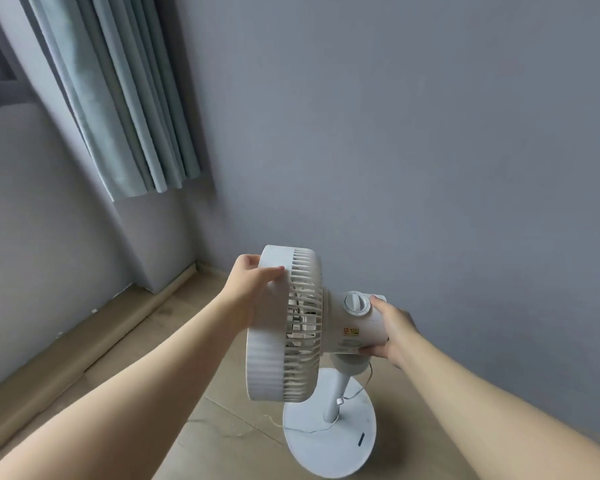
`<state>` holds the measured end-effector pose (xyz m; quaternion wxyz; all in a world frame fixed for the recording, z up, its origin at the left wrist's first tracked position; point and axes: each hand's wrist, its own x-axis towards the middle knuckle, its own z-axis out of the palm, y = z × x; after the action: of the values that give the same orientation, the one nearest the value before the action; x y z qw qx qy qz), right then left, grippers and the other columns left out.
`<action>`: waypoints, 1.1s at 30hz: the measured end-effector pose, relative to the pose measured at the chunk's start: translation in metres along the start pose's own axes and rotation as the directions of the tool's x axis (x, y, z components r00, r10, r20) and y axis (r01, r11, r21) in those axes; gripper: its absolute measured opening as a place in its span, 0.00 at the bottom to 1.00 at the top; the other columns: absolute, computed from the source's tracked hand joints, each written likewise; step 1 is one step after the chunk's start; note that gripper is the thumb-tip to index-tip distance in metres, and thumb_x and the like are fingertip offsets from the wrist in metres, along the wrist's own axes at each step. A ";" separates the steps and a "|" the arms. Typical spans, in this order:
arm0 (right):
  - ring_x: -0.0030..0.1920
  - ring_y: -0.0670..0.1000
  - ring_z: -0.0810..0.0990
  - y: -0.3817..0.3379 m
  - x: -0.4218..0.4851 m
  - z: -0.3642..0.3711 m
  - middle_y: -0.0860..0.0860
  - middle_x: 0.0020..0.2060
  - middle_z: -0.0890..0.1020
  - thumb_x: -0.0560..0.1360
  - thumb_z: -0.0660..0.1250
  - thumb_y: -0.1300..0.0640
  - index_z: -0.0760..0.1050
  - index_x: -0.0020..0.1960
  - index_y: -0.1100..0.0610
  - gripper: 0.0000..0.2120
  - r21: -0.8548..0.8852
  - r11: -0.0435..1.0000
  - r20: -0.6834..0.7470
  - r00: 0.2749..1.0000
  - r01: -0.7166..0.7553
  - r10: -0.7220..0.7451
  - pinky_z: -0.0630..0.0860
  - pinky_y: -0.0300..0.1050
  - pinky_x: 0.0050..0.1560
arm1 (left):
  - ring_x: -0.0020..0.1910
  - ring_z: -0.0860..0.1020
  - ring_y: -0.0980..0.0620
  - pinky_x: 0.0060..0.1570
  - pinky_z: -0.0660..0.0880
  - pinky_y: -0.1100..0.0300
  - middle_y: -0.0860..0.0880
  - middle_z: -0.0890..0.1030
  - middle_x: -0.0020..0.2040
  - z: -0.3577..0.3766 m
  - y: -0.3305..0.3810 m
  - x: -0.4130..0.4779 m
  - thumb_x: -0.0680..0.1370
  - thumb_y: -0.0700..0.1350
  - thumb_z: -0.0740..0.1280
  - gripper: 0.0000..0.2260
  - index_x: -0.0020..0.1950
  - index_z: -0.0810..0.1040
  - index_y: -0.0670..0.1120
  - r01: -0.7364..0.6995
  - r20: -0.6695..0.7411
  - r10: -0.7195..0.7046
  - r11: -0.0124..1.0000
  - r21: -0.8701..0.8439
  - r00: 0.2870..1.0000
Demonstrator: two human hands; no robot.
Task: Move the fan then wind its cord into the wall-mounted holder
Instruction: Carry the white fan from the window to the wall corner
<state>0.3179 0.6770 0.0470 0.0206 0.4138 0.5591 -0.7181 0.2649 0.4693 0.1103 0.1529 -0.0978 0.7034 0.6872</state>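
A white stand fan (291,327) stands low in the middle of the frame, near the grey wall (430,133). The left hand (248,285) curls over the rim of its round cage, and the right hand (390,330) wraps the motor body behind. A thin cord (355,393) hangs by the pole, over the round base (326,441).

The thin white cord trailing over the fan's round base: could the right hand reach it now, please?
Probably not yet: the right hand grips the white fan's motor housing, well above the thin white cord; once released, nothing blocks its way down.

Both hands (253,285) gripping white fan (291,334)
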 end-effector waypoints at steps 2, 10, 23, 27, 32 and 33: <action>0.48 0.62 0.78 0.008 -0.010 -0.037 0.58 0.46 0.78 0.74 0.66 0.52 0.71 0.56 0.58 0.14 0.060 0.998 -0.071 0.997 0.005 -0.001 0.78 0.64 0.50 | 0.37 0.77 0.48 0.37 0.76 0.56 0.42 0.78 0.48 0.029 -0.007 -0.014 0.75 0.38 0.68 0.15 0.60 0.71 0.39 0.014 0.097 -0.016 1.000 0.017 0.995; 0.45 0.62 0.81 0.039 -0.056 -0.187 0.59 0.45 0.80 0.72 0.68 0.51 0.75 0.57 0.56 0.16 0.244 0.969 -0.251 0.968 0.046 0.017 0.78 0.66 0.50 | 0.37 0.78 0.49 0.40 0.77 0.55 0.44 0.78 0.46 0.151 -0.025 -0.085 0.75 0.39 0.69 0.14 0.57 0.68 0.45 -0.006 0.326 -0.009 0.999 0.046 0.945; 0.54 0.64 0.80 0.074 -0.113 -0.498 0.60 0.53 0.80 0.71 0.69 0.53 0.78 0.52 0.54 0.10 0.408 0.909 -0.319 0.946 0.086 0.054 0.80 0.63 0.43 | 0.34 0.77 0.49 0.38 0.76 0.57 0.44 0.79 0.38 0.424 -0.074 -0.228 0.76 0.32 0.65 0.09 0.53 0.74 0.43 0.092 0.558 -0.118 0.993 0.074 0.822; 0.51 0.63 0.80 0.083 -0.125 -0.583 0.59 0.50 0.80 0.72 0.69 0.53 0.78 0.54 0.55 0.12 0.422 0.896 -0.395 0.917 0.137 0.047 0.80 0.63 0.45 | 0.35 0.77 0.48 0.37 0.76 0.57 0.44 0.79 0.39 0.503 -0.095 -0.266 0.76 0.31 0.64 0.07 0.46 0.76 0.43 0.130 0.598 -0.157 0.988 0.089 0.786; 0.49 0.62 0.80 0.087 -0.134 -0.679 0.59 0.50 0.80 0.72 0.69 0.53 0.77 0.57 0.55 0.14 0.435 0.882 -0.476 0.878 0.183 0.053 0.77 0.68 0.49 | 0.40 0.80 0.46 0.45 0.78 0.55 0.41 0.81 0.45 0.598 -0.118 -0.297 0.75 0.32 0.65 0.17 0.63 0.75 0.38 0.113 0.700 -0.188 0.982 0.152 0.689; 0.50 0.62 0.79 0.088 -0.135 -0.696 0.59 0.52 0.80 0.72 0.69 0.54 0.77 0.58 0.56 0.15 0.445 0.875 -0.488 0.871 0.190 0.059 0.78 0.67 0.47 | 0.40 0.80 0.46 0.45 0.78 0.55 0.41 0.81 0.46 0.617 -0.120 -0.302 0.75 0.33 0.65 0.17 0.64 0.75 0.38 0.115 0.716 -0.196 0.980 0.161 0.670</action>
<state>0.8472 1.1570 0.0388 -0.2491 0.5528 0.3647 -0.7066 0.6386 1.0584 0.0978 0.4825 0.1318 0.6076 0.6169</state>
